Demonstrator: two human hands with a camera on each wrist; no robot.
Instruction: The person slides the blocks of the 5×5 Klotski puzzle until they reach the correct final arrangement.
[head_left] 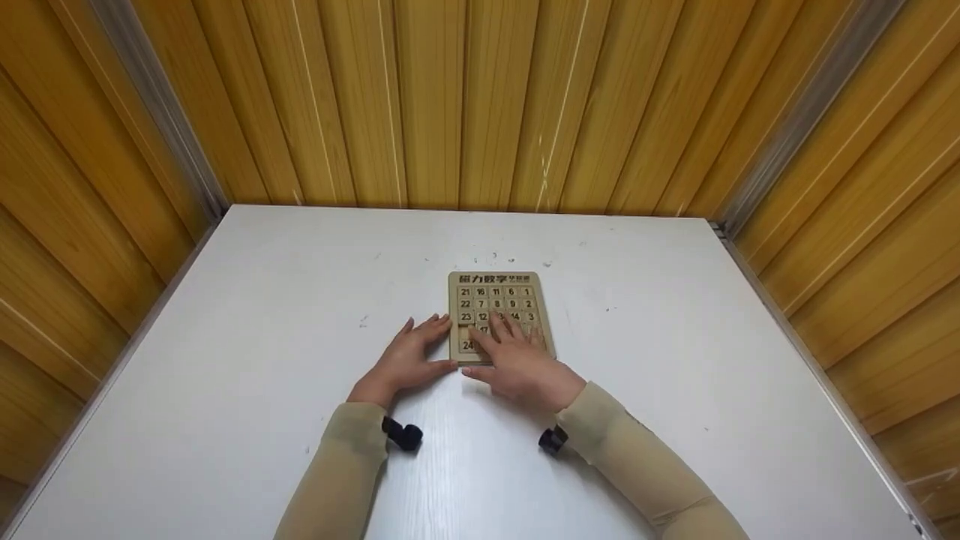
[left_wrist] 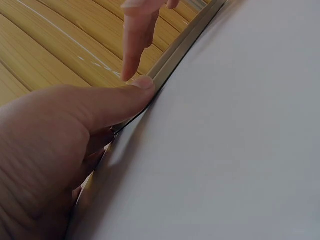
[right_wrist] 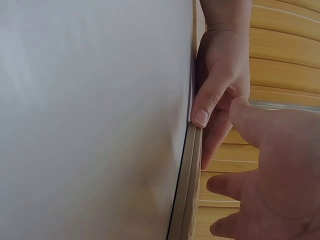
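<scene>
A tan number sliding puzzle point(head_left: 454, 300) lies flat on the white table, with rows of numbered tiles under a dark printed heading. My left hand point(head_left: 409, 356) braces its near left corner: the fingertips touch the left side and the straight thumb rests on the near edge. In the left wrist view that thumb point(left_wrist: 115, 102) lies against the puzzle's side. Spread over the lower tiles is my right hand point(head_left: 521, 367), its fingers hiding several of them. One fingertip is at the gap in the left column, above tile 24 point(head_left: 468, 346).
The white table point(head_left: 262, 315) carries a few small dark marks beyond the puzzle. Yellow wood-grain panels point(head_left: 427, 105) rise behind it and along both sides. A small black camera point(head_left: 405, 435) is strapped to the left wrist, another point(head_left: 553, 439) to the right.
</scene>
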